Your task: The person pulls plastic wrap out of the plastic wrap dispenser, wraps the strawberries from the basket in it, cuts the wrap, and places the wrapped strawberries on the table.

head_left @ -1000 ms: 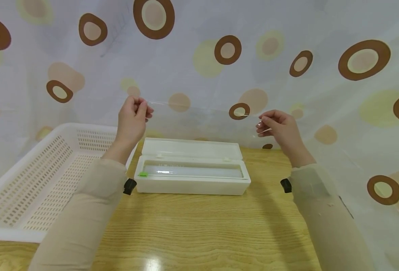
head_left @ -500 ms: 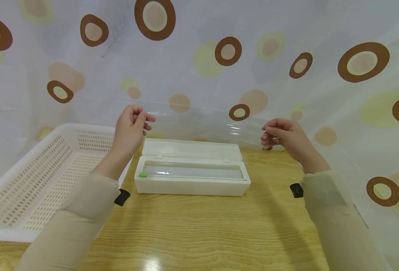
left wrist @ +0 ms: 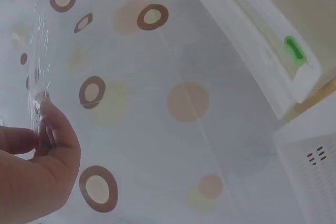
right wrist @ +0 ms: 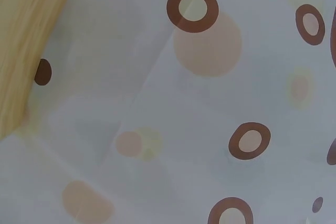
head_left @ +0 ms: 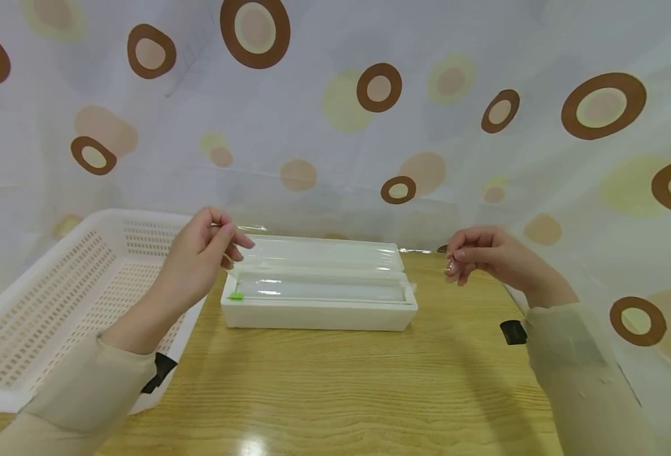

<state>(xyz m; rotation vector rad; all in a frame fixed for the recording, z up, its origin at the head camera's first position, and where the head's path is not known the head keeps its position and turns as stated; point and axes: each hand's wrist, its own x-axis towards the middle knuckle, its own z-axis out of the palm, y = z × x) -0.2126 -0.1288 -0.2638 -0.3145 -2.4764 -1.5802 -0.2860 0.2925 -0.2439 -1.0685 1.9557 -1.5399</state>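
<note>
Clear cling film [left wrist: 41, 51] is stretched between my two hands above the open dispenser box; its glints show in the head view, though most of it is too transparent to trace. My left hand [head_left: 199, 253] pinches one end between thumb and fingers, up and left of the box. At the right, clear of the box, my right hand [head_left: 492, 256] pinches the other end. The white dispenser box [head_left: 318, 316] has its lid [head_left: 313, 250] tipped back, a pale roll [head_left: 324, 291] inside and a green slider [head_left: 235, 296] at its left end. The right wrist view shows no hand.
A white perforated basket [head_left: 110, 218] stands left of the box, under my left forearm. The wooden table [head_left: 324, 380] extends in front of the box. A curtain with brown rings [head_left: 313, 114] hangs close behind.
Both hands have come down and moved farther apart, still pinching the film. The film has dropped from well above the box to near its lid.
</note>
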